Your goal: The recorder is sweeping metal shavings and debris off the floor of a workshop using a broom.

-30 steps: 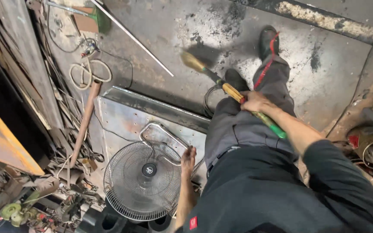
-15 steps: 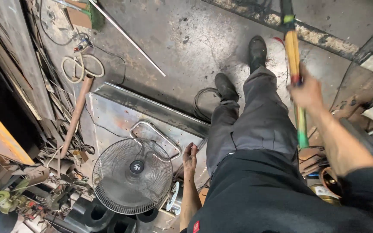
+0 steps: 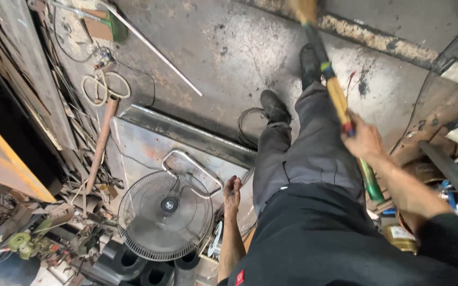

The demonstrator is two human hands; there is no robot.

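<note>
Yellow, green and dark bands mark the broom handle (image 3: 337, 100), which the right hand (image 3: 364, 140) holds with fingers wrapped round its middle; the stick runs up past the shoes to blurred bristles at the top edge. The left hand (image 3: 232, 191) hangs loosely curled, holding nothing, just beside the round fan (image 3: 165, 214).

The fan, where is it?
In the head view the fan lies low on the left, on a metal sheet, just left of the left hand.
</note>
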